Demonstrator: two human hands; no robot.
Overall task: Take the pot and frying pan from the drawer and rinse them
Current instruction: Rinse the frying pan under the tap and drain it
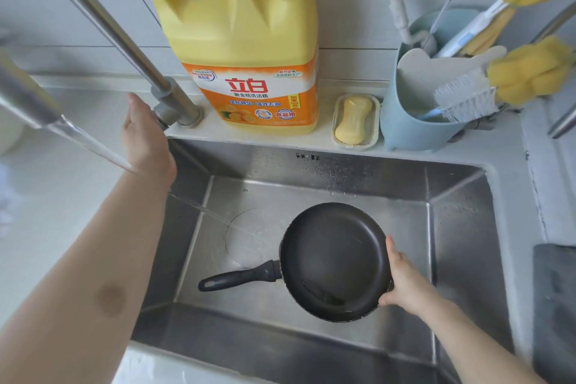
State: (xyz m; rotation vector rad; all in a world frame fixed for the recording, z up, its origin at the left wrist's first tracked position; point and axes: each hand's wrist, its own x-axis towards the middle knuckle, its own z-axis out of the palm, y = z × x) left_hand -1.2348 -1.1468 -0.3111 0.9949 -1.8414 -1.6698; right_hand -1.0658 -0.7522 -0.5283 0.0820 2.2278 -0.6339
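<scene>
A black frying pan (335,259) lies tilted in the steel sink (461,227), its black handle (240,276) pointing left. My right hand (405,280) grips the pan's right rim, thumb over the edge. My left hand (146,137) reaches to the base of the steel tap (174,103) and covers its lever; the fingers are hidden behind the hand. Water (218,218) runs from the spout (34,109) down to the sink floor just left of the pan. No pot is in view.
On the ledge behind the sink stand a big yellow detergent jug (246,50), a soap bar in a dish (353,120) and a blue holder (414,115) full of brushes and yellow sponges. A dark mat (554,305) lies at the right edge.
</scene>
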